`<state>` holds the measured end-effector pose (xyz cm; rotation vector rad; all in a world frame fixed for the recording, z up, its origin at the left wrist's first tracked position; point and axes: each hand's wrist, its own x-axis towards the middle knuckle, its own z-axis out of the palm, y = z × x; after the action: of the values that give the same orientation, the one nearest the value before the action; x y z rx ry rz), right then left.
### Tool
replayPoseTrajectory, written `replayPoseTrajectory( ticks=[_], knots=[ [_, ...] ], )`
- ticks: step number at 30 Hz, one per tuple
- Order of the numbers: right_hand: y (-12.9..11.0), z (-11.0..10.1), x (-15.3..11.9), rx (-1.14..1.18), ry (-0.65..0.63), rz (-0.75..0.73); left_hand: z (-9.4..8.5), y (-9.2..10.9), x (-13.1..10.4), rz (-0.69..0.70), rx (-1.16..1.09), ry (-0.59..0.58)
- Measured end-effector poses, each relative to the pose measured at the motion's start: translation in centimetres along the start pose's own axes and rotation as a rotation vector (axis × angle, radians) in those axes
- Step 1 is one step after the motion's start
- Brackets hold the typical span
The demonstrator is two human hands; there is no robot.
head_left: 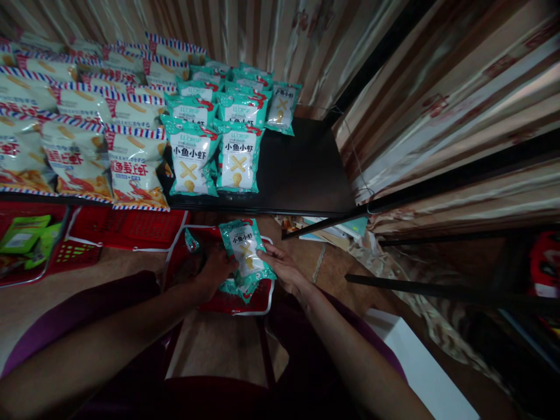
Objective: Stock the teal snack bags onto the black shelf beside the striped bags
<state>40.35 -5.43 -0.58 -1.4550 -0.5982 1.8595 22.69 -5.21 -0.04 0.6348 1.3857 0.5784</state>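
Note:
A teal and white snack bag (247, 252) is held upright and slightly tilted over a red basket (263, 297). My right hand (283, 267) grips its right edge, thumb and fingers closed on it. At its left edge is my left hand (215, 267), in shadow, closed against the bag; some of its fingers are hidden. Another bit of teal packaging (191, 240) shows just left of that hand. Below the held bag, more teal packaging (245, 290) lies in the basket.
On a black shelf (301, 175) stand rows of teal bags (238, 157) and white snack bags (135, 166) with striped edges. Red baskets (126, 227) sit below, one with green packets (26, 236). A striped curtain (262, 35), black metal bars (411, 284) and a white box (420, 361) are nearby.

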Motion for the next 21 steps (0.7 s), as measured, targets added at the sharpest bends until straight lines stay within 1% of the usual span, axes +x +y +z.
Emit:
replayPoseTrajectory(
  ticks=[3, 6, 8, 9, 10, 11, 13, 15, 17, 19, 21],
  knots=[
    [0.2, 0.1, 0.0, -0.002, 0.016, -0.004, -0.4, -0.3, 0.7, 0.029, 0.018, 0.053],
    [0.3, 0.2, 0.2, -0.020, 0.065, -0.024, -1.0, -0.5, 1.4, 0.126, 0.055, 0.187],
    [0.5, 0.2, 0.4, -0.062, 0.089, -0.071, -1.2, -0.5, 1.6, 0.199, 0.088, 0.280],
    [0.6, 0.3, 0.6, -0.091, 0.091, -0.097, -1.2, -0.4, 1.6, 0.225, 0.094, 0.303],
    [0.7, 0.3, 0.7, -0.126, 0.091, -0.124, -1.1, -0.2, 1.5, 0.232, 0.083, 0.299],
    [0.8, 0.3, 0.8, -0.167, 0.089, -0.156, -1.0, -0.1, 1.2, 0.213, 0.045, 0.269],
    [1.1, 0.3, 1.0, -0.286, 0.086, -0.256, -0.6, 0.4, 0.6, 0.139, -0.061, 0.173],
    [1.4, 0.5, 0.9, -0.475, 0.070, -0.407, -0.2, 0.9, -0.1, 0.075, -0.168, 0.065],
    [1.5, 0.9, 0.5, -0.689, 0.024, -0.567, 0.0, 1.4, -0.6, 0.076, -0.254, -0.011],
    [1.6, 1.3, -0.1, -0.879, -0.035, -0.683, 0.0, 1.8, -1.0, 0.101, -0.321, -0.056],
    [1.5, 1.7, -0.7, -1.015, -0.100, -0.747, -0.1, 1.9, -1.1, 0.108, -0.334, -0.048]
  ],
)
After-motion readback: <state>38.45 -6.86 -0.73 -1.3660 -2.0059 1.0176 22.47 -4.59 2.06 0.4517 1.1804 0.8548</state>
